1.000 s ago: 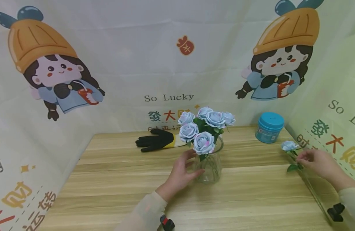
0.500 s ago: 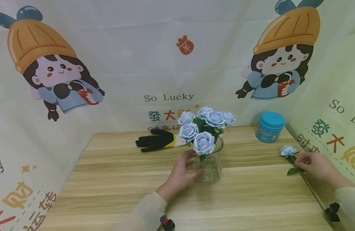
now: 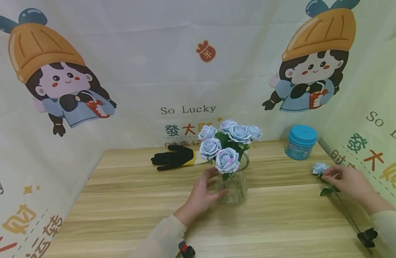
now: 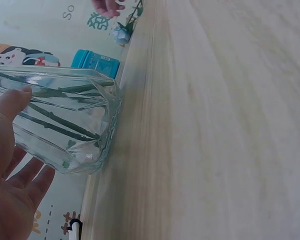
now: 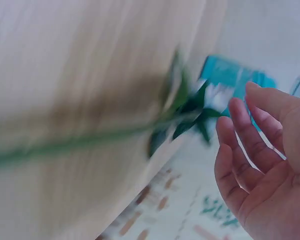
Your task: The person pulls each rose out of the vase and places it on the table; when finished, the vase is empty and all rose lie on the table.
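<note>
- Pale blue petals mark the loose rose (image 3: 318,168), out at the right side of the wooden tabletop (image 3: 136,211) and well apart from the glass vase (image 3: 236,195).
- Its long axis slants: the bloom points toward the back and inward, while the stem (image 5: 90,141) runs toward the person and outward. The stem's lower end is hidden behind a black wrist device (image 3: 367,237).
- Nearer by far is the right hand (image 3: 349,181), just beside the bloom. Its thumb and index tips are close together, the other fingers loosely curved; whether it pinches the rose, I cannot tell.
- Well to the left, the left hand (image 3: 202,191) cups the vase's left side, thumb on the front of the glass.
- Upright, the vase holds roses (image 3: 227,160) of the same colour, their stems showing through the glass.
- As I judge it, one relation matters most: the bloom end, not the stem end, is nearer the vase, so the axis would need turning to point the stem that way.
- Behind stand a blue tub (image 3: 302,143), sideways between vase and loose rose, and, left of the vase, a black glove (image 3: 175,157) lying flat.
</note>
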{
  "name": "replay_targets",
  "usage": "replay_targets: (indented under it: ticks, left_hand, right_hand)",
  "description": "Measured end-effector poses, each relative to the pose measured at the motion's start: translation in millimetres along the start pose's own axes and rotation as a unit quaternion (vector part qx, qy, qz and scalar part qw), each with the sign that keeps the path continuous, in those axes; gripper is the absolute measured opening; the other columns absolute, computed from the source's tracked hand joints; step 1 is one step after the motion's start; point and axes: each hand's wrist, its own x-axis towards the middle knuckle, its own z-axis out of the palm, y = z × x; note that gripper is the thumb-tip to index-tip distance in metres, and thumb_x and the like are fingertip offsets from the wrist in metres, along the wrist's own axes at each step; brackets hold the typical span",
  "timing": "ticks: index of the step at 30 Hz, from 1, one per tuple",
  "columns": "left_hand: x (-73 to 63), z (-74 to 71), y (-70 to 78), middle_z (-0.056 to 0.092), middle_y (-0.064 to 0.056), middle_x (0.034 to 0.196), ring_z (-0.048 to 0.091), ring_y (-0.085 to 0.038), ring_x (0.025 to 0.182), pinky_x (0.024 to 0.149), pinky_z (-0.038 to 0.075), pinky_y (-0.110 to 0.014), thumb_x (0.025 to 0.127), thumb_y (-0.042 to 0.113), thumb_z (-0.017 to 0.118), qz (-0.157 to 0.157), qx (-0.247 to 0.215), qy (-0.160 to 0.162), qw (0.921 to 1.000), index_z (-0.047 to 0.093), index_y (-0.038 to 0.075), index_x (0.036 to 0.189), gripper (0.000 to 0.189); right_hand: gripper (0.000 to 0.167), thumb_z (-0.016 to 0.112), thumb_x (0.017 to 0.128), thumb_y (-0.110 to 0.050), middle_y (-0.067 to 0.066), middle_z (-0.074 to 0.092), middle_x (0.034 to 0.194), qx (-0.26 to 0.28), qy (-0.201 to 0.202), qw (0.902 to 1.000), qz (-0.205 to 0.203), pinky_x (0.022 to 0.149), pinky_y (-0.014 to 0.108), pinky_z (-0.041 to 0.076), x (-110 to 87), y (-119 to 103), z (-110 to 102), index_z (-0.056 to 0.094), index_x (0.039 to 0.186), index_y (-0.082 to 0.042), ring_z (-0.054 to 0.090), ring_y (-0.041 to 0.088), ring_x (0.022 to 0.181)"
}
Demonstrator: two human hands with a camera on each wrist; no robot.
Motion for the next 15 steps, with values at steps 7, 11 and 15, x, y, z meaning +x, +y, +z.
replay_targets:
  ticks: [7,11,15]
  left_hand:
    - [-0.4,-0.5,0.8,0.055,-0.014,0.148,0.056,-0.033,0.136,0.108,0.053,-0.045,0.085,0.009,0.085,-0.005,0.001,-0.001,1.0,0.045,0.006,0.148,0.075]
    - [-0.6,-0.2,1.9,0.055,-0.014,0.147,0.057,-0.033,0.135,0.108,0.054,-0.044,0.085,0.009,0.085,-0.004,0.002,0.0,1.0,0.046,0.006,0.147,0.074]
    - [-0.7,0.2,1.1,0.056,-0.013,0.146,0.057,-0.033,0.135,0.108,0.054,-0.043,0.085,0.01,0.085,-0.003,0.004,0.003,1.0,0.047,0.006,0.147,0.073]
  right_hand:
    - [0.01,0.075,0.095,-0.017,0.007,0.075,0.088,0.042,0.05,0.9969,-0.044,0.057,0.024,0.048,3.8,-58.0,7.7,0.074,0.098,-0.008,0.062,0.003,0.074]
    - [0.006,0.075,0.095,-0.013,0.002,0.073,0.085,0.088,0.07,0.9909,-0.074,0.059,0.021,0.051,5.1,-89.5,12.6,0.075,0.099,-0.007,0.056,-0.006,0.074]
    - [0.006,0.074,0.097,-0.015,0.001,0.072,0.087,0.124,0.083,0.9857,-0.078,0.064,0.018,0.053,5.4,-118.6,18.8,0.074,0.1,-0.01,0.056,-0.003,0.076]
